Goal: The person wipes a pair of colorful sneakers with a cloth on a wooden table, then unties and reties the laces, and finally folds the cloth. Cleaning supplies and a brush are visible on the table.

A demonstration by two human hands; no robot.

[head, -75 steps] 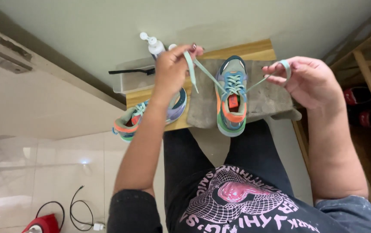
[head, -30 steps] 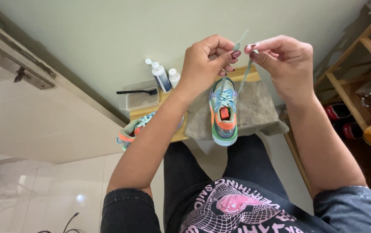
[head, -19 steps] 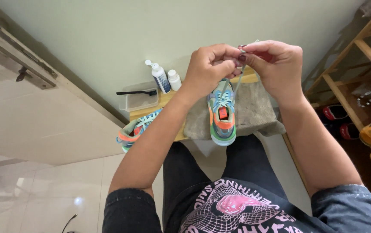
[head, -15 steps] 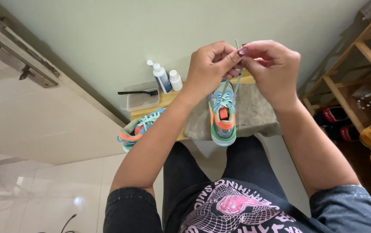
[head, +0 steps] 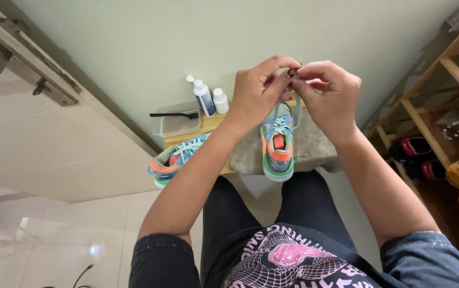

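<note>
A colourful sneaker point(head: 278, 144) in teal, orange and green sits on a grey cloth point(head: 315, 146) on a low wooden stool. My left hand point(head: 259, 88) and my right hand point(head: 328, 93) are raised together above the shoe's toe end, fingertips touching. Both pinch the pale teal shoelace point(head: 295, 101), whose ends run up from the shoe into my fingers. The matching second sneaker point(head: 176, 157) lies on the stool's left end, partly behind my left forearm.
A clear plastic tray point(head: 176, 124) with a black brush point(head: 173, 114) stands behind the shoes, beside a pump bottle point(head: 203, 97) and a small white bottle point(head: 220, 100). A wooden shoe rack point(head: 443, 138) with several shoes is at the right. A door frame is at the left.
My hands, spread wide with a lace end in each, have come together above the shoe and now hold the lace ends fingertip to fingertip. The view has shifted a little.
</note>
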